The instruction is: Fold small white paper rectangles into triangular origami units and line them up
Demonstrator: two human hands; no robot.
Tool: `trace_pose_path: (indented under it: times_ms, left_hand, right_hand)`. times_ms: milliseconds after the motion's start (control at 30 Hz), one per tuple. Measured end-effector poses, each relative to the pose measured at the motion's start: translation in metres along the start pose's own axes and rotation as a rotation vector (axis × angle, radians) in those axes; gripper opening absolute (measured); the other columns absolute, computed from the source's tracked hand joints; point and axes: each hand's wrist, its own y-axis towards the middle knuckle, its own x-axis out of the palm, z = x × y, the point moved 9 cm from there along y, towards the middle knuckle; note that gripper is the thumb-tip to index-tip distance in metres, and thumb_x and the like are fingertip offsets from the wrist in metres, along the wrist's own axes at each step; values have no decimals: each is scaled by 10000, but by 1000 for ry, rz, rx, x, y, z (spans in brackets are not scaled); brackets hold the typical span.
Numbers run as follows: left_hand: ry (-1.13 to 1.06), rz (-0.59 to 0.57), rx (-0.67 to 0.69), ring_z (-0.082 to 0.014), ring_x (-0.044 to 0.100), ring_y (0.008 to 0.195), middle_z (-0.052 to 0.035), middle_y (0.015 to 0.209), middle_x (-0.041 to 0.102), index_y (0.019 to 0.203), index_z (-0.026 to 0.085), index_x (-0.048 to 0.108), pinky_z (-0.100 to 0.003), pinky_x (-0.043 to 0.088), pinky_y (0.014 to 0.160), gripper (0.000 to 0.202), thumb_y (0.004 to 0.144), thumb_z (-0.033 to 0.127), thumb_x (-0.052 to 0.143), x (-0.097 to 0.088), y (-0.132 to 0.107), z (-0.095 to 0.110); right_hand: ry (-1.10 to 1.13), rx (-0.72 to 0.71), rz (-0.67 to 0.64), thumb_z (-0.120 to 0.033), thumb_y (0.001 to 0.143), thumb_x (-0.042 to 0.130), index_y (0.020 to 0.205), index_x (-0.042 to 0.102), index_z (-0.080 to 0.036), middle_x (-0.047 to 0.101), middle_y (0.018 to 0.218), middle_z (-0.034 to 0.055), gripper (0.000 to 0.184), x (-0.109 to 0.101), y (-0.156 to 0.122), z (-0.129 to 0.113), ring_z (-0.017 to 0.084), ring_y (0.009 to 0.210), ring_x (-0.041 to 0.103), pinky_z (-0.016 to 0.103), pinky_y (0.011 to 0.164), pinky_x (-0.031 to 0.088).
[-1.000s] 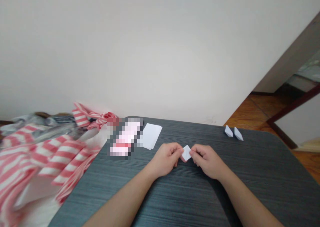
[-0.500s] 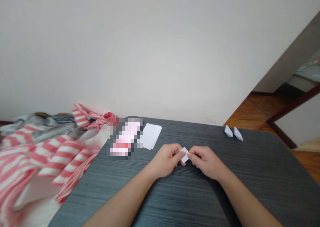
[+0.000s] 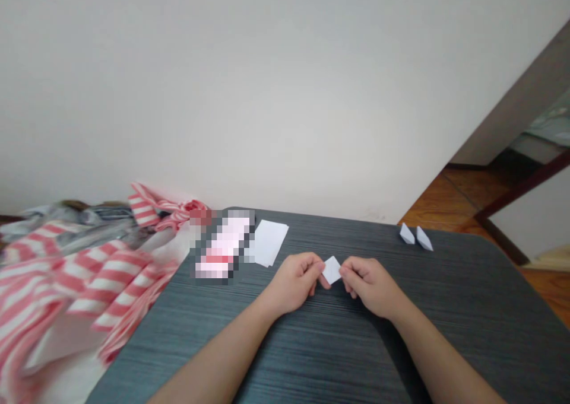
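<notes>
- Working a small white paper diamond (image 3: 332,270) between the fingertips looks like the step in hand; I judge it to be a folding stage, with the layers being adjusted or creased.
- The left hand (image 3: 296,282) pinches the diamond near its left corner, thumb on top, with a fingertip showing beneath the lower left edge.
- The right hand (image 3: 369,285) pinches the opposite corner narrowly, thumb and forefinger together, the other fingers curled in.
- The diamond sits in the gap between the hands, over the middle of the dark bench (image 3: 312,356); whether it touches the surface I cannot tell. Its face is pale, and any inner folds are too small to make out.
- From this grip, the next move would call for fine fingertip control: one pinch steadying the paper, the other light enough to shift a layer without crumpling it, and the edges meeting before any crease is pressed.
- Towards the back right of the bench stand two pointed white pieces (image 3: 407,234), close together and apparently folded paper.
- Loose white sheets (image 3: 271,244) lie at the back left, just beside a pixelated device (image 3: 226,244), both well apart from the diamond.
</notes>
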Motion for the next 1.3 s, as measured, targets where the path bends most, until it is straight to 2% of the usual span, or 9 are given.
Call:
trace_pose_path:
  times_ms: [133, 200, 267, 400, 667, 767, 867, 1067, 1300]
  left_hand:
    - [-20, -4, -18, -95, 449, 465, 21, 544, 566, 737, 153, 623, -201, 343, 496, 379, 944, 414, 443, 0, 1, -2]
    - [-32, -18, -14, -95, 464, 476, 7, 581, 601, 725, 156, 606, -202, 351, 501, 378, 945, 415, 441, 2, 1, -3]
    - [-43, -35, 2, -98, 483, 493, -5, 609, 624, 720, 157, 596, -205, 363, 513, 375, 946, 413, 442, 4, 2, -2]
    - [-43, -55, 2, -105, 502, 513, -3, 614, 626, 729, 162, 583, -210, 379, 529, 350, 940, 409, 454, 6, 1, 0]
    - [94, -79, 55, -108, 510, 568, -14, 707, 663, 826, 159, 674, -201, 364, 549, 285, 927, 324, 465, 10, -1, 13]
    - [88, -84, 63, -101, 496, 556, -17, 735, 662, 864, 160, 694, -200, 354, 537, 292, 931, 323, 460, 11, -2, 16]
    - [61, -50, 39, -105, 479, 528, 14, 612, 579, 888, 154, 681, -202, 351, 524, 273, 920, 328, 473, 7, -1, 11]
    - [-56, -62, 41, -112, 462, 489, 38, 517, 491, 873, 141, 645, -208, 341, 500, 271, 917, 300, 430, 6, -1, 3]
    - [94, -48, 40, -97, 442, 523, 39, 557, 511, 754, 154, 635, -204, 303, 511, 265, 900, 345, 525, 7, -1, 6]
  right_hand:
    - [48, -45, 13, -271, 981, 426, 830, 651, -170, 546, 545, -31, 289, 1, 0, 4, 108, 484, 508, 223, 533, 416]
    - [117, -95, 69, -237, 979, 407, 1142, 619, -188, 618, 749, 1, 272, -3, 0, 4, 99, 514, 517, 237, 554, 447]
    - [155, -157, 69, -197, 960, 421, 1276, 559, -232, 618, 981, 43, 347, -3, 0, 1, 92, 567, 541, 257, 600, 481]
    - [206, -202, 17, -151, 911, 480, 1160, 622, -235, 570, 1117, 78, 298, 3, 0, -3, 104, 640, 570, 272, 619, 502]
    - [249, -185, 52, -214, 904, 552, 856, 593, -198, 596, 999, 61, 65, 1, 2, -7, 134, 702, 564, 262, 625, 485]
    - [195, -120, 70, -254, 933, 536, 899, 588, -193, 605, 841, 28, 87, -1, 2, 0, 132, 655, 546, 261, 631, 466]
    - [107, -62, 82, -260, 946, 516, 932, 601, -190, 586, 699, -5, 111, -3, 2, 5, 138, 618, 542, 251, 605, 442]
    - [-29, -171, 75, -214, 924, 531, 962, 683, -201, 682, 877, 51, 157, -4, 3, -9, 186, 812, 627, 294, 743, 472]
    - [73, -83, 62, -241, 900, 578, 1005, 659, -188, 669, 824, 31, 143, 2, 4, 3, 173, 749, 618, 287, 706, 479]
